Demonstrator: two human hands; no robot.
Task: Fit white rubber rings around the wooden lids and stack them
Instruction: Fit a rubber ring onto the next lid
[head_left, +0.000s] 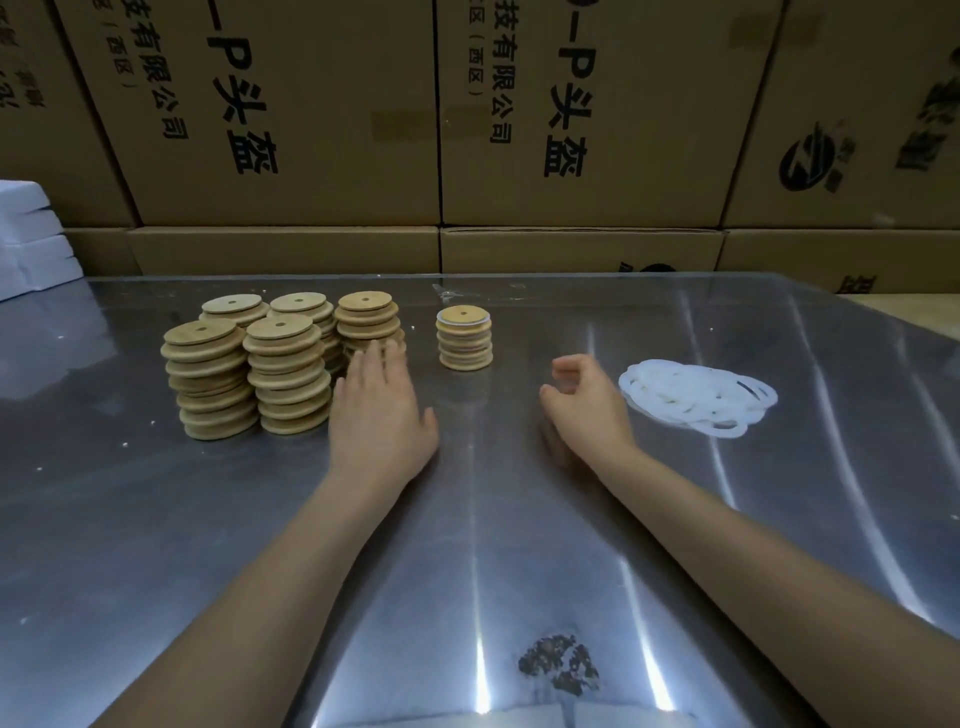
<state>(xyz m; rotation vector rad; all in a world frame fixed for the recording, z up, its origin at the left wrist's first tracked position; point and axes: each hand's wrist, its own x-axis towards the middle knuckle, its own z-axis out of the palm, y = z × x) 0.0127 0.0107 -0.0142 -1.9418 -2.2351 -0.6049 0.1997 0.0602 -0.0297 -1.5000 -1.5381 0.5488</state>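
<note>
lids (284, 374): tan wood | rings (698, 396): translucent white | table (519, 519): glossy grey | cartons (322, 114): brown, black print

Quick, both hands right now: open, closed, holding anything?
Left hand: open, fingers straight, reaching at the lid stacks, holding nothing.
Right hand: open, fingers loosely curled, empty, beside the rings.

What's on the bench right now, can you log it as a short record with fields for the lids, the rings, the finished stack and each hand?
surface: metal table
bare lids: five stacks of wooden lids at the left
finished stack: short ringed stack standing apart, right of the bare stacks; a white ring shows under its top lid
rings: pile of white rubber rings at the right
left hand: left hand flat, fingers straight, reaching to the nearest bare stack
right hand: right hand fingers loosely curled, holding nothing, just left of the rings
background: cardboard boxes
</note>
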